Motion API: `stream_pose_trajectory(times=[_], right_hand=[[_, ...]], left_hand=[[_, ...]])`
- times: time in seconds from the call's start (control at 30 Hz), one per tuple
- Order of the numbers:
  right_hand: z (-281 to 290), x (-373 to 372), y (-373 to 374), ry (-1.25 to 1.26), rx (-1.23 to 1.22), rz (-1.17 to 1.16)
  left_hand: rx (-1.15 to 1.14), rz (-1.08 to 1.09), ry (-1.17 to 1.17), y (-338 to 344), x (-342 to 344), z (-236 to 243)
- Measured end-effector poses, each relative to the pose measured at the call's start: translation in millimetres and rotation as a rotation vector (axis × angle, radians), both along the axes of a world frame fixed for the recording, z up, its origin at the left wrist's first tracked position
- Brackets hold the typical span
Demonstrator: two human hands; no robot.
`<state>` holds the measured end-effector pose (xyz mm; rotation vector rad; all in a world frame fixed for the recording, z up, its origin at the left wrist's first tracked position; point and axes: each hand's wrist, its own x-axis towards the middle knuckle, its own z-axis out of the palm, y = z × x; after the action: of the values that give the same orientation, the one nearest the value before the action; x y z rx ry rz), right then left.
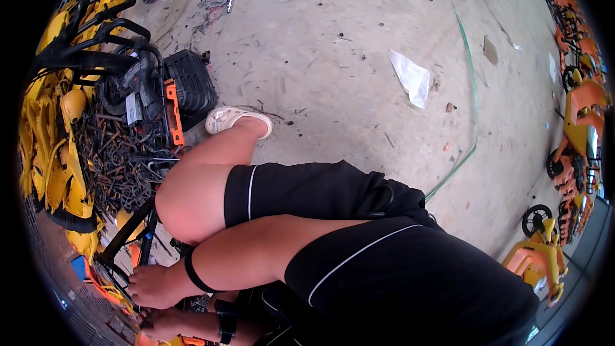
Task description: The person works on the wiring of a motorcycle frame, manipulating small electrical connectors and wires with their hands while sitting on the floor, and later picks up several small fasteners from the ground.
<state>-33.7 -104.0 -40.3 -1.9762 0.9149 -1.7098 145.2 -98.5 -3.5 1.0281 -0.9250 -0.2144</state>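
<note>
My right hand (pixel 152 286), with a black band on its wrist, reaches to the lower left, fingers curled down among black rods and orange parts. My left hand (pixel 161 323), with a black watch on its wrist, lies just below it, fingers bent against orange and yellow pieces at the frame's edge. What either hand grips is hidden. A black metal frame bar (pixel 128 230) slants just above my right hand. My bent knee (pixel 186 198) in black shorts is above both arms.
A heap of dark rusty metal hooks and bits (pixel 122 154) lies left, ringed by yellow plastic shells (pixel 54 166). A black box with an orange strip (pixel 186 86) stands by my pale clog (pixel 234 120). Orange and yellow toy vehicles (pixel 576 141) line the right edge of the concrete floor (pixel 333 77).
</note>
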Motion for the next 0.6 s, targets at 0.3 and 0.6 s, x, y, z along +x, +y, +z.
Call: stream_pose_trajectory(times=[0.3, 0.6], right_hand=[[33.3, -87.0, -21.8, 0.075, 0.270, 0.042], [6.1, -203.7, -50.6, -0.110, 0.424, -0.448]], left_hand=[[0.026, -0.008, 0.007, 38.6, -67.0, 13.2], [-0.004, -0.186, 0.158, 71.8, -61.4, 3.9]])
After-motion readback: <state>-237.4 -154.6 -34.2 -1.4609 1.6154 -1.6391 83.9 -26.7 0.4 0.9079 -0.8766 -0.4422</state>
